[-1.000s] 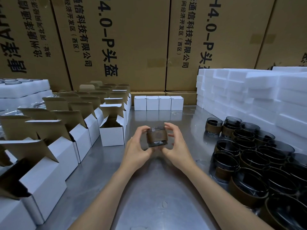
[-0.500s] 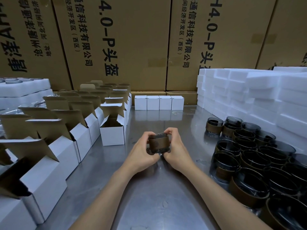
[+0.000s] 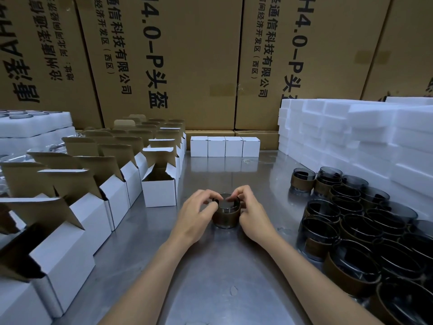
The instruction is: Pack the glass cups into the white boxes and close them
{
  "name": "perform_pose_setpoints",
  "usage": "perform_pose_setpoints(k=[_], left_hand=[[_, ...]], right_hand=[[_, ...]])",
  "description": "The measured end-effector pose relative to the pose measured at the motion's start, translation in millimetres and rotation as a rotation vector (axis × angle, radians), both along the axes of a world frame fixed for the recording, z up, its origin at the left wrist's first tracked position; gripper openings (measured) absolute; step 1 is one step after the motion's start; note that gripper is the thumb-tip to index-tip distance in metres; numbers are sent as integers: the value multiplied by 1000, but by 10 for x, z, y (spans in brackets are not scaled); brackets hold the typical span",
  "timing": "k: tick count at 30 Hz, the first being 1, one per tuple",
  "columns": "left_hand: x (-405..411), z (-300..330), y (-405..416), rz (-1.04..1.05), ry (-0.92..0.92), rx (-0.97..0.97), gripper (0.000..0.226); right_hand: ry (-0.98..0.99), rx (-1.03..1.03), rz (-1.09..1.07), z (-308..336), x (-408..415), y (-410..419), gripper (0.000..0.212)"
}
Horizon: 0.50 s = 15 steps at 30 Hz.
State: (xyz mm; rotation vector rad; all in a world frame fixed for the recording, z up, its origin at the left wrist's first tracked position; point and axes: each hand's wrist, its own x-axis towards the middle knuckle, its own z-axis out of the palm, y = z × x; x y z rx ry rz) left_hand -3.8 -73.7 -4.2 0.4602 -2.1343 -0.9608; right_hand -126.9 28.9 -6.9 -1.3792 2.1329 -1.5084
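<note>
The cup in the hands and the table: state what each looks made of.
Cup: smoky tinted glass, see-through at the rim, with a matte brown band, maybe leather or paper. Table: likely stainless steel, grey and shiny, mirroring the boxes.

Both bare forearms reach in from the lower edge and converge toward the middle, wrists nearly level. The left hand [image 3: 195,213] lies with its back up, fingers curled round the left side and rim of a glass cup [image 3: 226,215] — thumb on the near side, fingertips at the top edge. The right hand [image 3: 251,212] mirrors it on the cup's right side, fingers bent over the rim and the palm close against the wall — the two sets of fingertips nearly meet above the cup's mouth.
</note>
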Motion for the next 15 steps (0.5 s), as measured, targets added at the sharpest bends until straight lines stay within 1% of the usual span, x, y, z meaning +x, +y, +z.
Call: perform_pose_setpoints(k=[2, 5, 6, 7, 8, 10, 12, 15], left_hand=[[19, 47, -14, 97, 83, -60, 21], [107, 193, -112, 381, 282, -154, 19], [153, 230, -176, 474, 326, -160, 19], [206, 248, -254, 564, 330, -151, 20], [261, 248, -334, 645, 287, -128, 21], [356, 206, -466, 738, 131, -58, 23], [404, 167, -534, 730, 10, 7, 30], [399, 159, -549, 653, -93, 50, 47]], right_hand=[[-91, -54, 2, 0, -14, -8, 59], [-199, -119, 6, 4, -30, -30, 56], [-218, -135, 6, 8, -29, -36, 54], [-229, -145, 5, 12, -25, -42, 53], [-234, -152, 5, 16, -21, -45, 52], [-245, -159, 9, 20, -14, -50, 50], [-255, -159, 8, 24, -10, -50, 49], [-270, -153, 7, 31, -7, -45, 48]])
